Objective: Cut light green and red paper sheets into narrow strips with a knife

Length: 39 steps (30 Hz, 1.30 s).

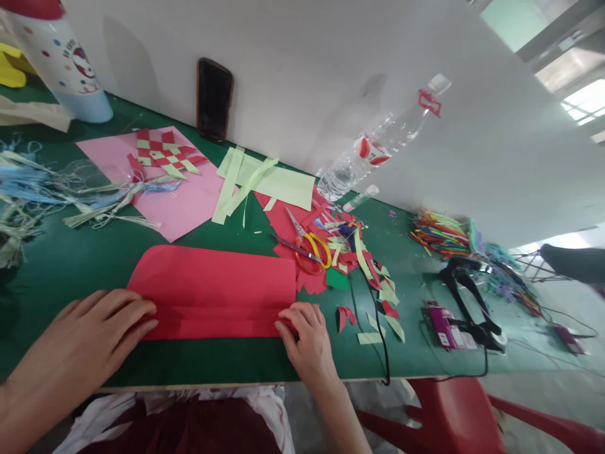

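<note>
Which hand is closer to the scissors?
Right. The right hand is on the near side of the scissors, at the right end of the red paper; the left hand is farther away, at its left end.

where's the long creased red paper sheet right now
In the head view, the sheet lies left of centre, near the front edge of the green table, held between left hand and right hand.

Left hand point(111, 320), right hand point(306, 333), fingers point(137, 308) curled toward thumbs point(142, 329) (both bare), forearms point(40, 381) angled inward

left hand point(106, 328), right hand point(306, 340): bare | 2 bare forearms point(341, 410) | maroon garment point(189, 429) | rumpled white cloth point(101, 416)
</note>
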Motion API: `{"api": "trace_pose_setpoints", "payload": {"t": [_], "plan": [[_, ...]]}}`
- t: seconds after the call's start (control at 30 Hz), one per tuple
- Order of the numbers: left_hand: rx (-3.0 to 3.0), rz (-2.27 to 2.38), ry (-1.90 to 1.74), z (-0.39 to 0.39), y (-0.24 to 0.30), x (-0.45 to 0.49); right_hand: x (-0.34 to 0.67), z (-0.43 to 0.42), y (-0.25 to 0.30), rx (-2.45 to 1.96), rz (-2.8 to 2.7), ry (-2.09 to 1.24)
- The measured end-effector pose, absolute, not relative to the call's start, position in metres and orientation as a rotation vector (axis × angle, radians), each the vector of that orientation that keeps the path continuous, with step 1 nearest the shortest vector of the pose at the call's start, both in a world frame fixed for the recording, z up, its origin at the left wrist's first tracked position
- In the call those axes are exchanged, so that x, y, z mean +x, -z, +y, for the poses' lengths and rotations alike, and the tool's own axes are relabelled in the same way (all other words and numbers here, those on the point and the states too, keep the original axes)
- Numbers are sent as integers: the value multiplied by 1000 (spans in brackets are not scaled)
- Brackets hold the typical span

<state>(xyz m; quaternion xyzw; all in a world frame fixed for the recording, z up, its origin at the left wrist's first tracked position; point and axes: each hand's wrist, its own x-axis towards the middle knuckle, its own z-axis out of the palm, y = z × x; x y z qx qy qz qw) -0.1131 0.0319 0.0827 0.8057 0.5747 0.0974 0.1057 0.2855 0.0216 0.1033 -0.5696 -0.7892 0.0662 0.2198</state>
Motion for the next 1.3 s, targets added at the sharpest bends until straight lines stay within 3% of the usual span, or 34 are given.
{"api": "trace_pose_setpoints", "payload": {"t": [0.47, 0.93, 1.3], "plan": [[2781, 1392, -420, 26, -66, -132, 300, 19, -107, -1417, -2315, -295], [2401, 1618, -196, 54, -84, -115, 289, 37, -113, -1521, -2273, -315], [2514, 1714, -137, 48, -103, -101, 283, 42, -112, -1572, -2229, -285]]}}
